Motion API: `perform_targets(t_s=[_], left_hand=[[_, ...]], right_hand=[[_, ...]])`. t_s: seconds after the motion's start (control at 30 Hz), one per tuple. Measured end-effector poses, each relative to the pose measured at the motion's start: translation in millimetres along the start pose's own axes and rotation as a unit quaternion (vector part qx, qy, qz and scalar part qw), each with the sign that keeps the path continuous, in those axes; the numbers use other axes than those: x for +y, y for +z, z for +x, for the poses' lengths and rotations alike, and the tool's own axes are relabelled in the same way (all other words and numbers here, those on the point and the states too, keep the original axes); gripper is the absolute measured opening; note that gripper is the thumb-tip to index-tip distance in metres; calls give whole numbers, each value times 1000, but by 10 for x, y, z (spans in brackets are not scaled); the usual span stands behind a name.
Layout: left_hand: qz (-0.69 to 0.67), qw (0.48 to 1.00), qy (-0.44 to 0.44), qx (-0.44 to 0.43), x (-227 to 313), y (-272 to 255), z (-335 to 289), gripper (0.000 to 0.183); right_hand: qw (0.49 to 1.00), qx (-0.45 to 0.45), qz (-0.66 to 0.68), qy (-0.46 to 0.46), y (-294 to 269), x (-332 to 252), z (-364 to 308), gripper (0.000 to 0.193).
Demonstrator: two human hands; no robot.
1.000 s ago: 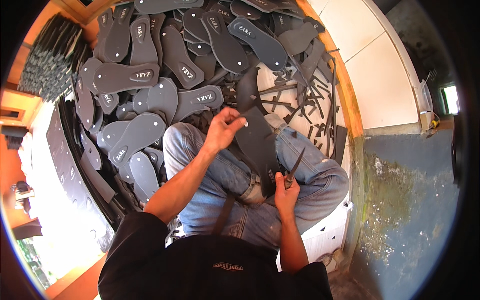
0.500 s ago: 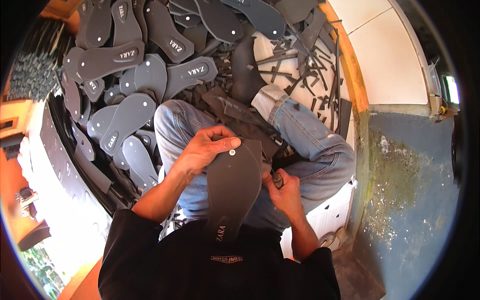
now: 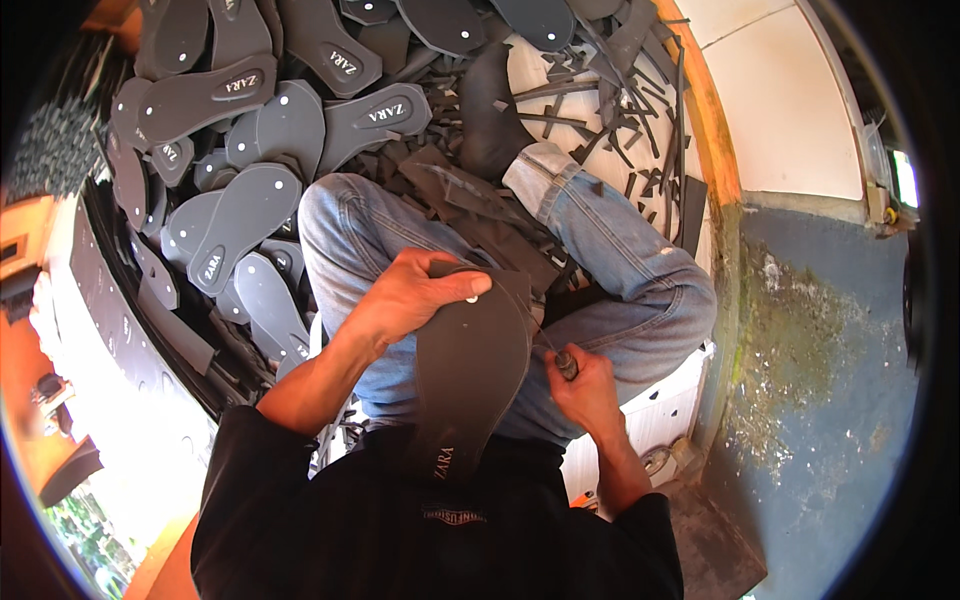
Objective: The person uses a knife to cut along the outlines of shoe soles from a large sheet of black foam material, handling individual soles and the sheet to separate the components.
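Dark grey foam insole over the lap of the jeans, pinched at its wide end between thumb and fingers of the left hand. In the right hand, closed around the handle, a knife near the insole's right edge, contact unclear. Could slip and slit the jeans through too hard a push. Counted: one held insole, one knife, over ten piled insoles, overlapping.
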State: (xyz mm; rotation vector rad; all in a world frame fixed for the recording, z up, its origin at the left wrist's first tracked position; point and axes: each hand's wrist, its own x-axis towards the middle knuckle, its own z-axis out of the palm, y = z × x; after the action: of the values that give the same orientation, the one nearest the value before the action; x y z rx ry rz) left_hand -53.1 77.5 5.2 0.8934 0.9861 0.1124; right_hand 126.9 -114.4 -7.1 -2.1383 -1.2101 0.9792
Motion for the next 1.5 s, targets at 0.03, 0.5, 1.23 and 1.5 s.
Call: perform_targets(t_s=[0.03,0.5,1.23,1.5], left_hand=[[19,1000,9,11,14,41,-13,33],[-66,998,-3,0,-66,107,-287,28],[-127,970,202,-51,-320,562,209,28],[-398,904,156,33,-417,923,122,22]], right_hand=[[1000,-5,-11,-7,-34,-33,29,26],[996,-74,-38,-42,-143,-452,584,16],[891,97,442,45,-411,-719,785,26],[967,157,196,38,-174,-220,271,36]])
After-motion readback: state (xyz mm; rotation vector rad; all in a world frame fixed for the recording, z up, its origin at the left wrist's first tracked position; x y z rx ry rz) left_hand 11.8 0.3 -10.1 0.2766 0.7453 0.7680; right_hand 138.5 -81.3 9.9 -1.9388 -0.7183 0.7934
